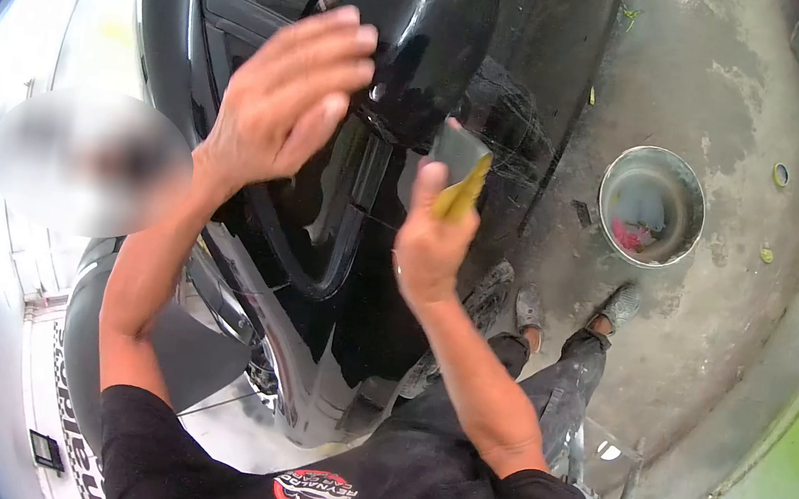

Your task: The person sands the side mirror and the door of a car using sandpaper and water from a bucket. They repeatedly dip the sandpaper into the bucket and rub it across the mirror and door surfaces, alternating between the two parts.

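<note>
My right hand [435,249] grips a folded sheet [463,152], dark grey on one face and yellow on the other, with the thumb pressed on it. The sheet is just below the lower end of a glossy black side mirror [419,60] of a black car [353,294]. At the mirror's left edge, my left hand [294,94] has its fingers extended and nothing in it. Whether its fingertips touch the mirror is unclear. Whitish smears mark the dark panel right of the mirror.
A metal bucket [606,201] with cloudy water and something pink stands on the concrete floor [688,358] at the right. A tape roll [781,176] lies beyond it. Near my feet is another person's shoe [530,307]. A metal stand [626,481] is at the lower right.
</note>
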The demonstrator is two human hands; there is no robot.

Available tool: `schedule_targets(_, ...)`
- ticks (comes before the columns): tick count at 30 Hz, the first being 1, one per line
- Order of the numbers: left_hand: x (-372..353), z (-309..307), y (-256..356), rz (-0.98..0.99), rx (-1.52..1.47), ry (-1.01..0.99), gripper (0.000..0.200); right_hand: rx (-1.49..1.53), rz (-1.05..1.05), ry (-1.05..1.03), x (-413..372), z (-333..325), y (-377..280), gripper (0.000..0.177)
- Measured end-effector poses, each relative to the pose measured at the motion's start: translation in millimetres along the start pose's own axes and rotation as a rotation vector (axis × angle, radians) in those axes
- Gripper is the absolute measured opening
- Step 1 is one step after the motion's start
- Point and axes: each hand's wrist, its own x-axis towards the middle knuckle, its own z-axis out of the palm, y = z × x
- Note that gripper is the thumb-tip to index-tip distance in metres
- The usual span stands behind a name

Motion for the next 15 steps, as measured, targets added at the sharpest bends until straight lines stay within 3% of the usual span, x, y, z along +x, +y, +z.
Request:
schedule_targets(2,15,18,-12,-0.061,0.059,0.123,0.026,-0.077,-0.276,-0.016,-13,21,22,0.056)
schedule_targets(5,38,45,-11,-0.17,0.037,0.215,0.028,-0.086,-0.271,0.008,-14,28,27,0.059)
schedule_targets(7,42,65,-15,-0.118,0.132,0.356,0.026,-0.136,-0.201,0.078,6,25,17,0.057)
schedule_targets(8,47,68,-15,-0.132,0.06,0.324,0.026,-0.491,-0.244,0.102,22,15,25,0.04)
schedule_targets(9,44,76,-16,-0.114,0.041,0.447,0.024,-0.905,-0.285,0.156,36,3,32,0.028)
schedule_targets(10,38,75,-12,-0.17,0.01,0.479,0.025,-1.257,-0.323,0.223,50,-10,37,0.026)
schedule_targets(12,35,79,-9,-0.21,0.016,0.473,0.027,-0.266,-0.026,0.219,47,0,18,0.038)
schedule_targets(13,36,88,-13,-0.187,0.092,0.503,0.028,0.165,0.076,0.324,47,7,10,0.048)
schedule_targets(15,33,96,-16,-0.195,0.085,0.576,0.03,0.215,0.0,0.276,14,23,12,0.069)
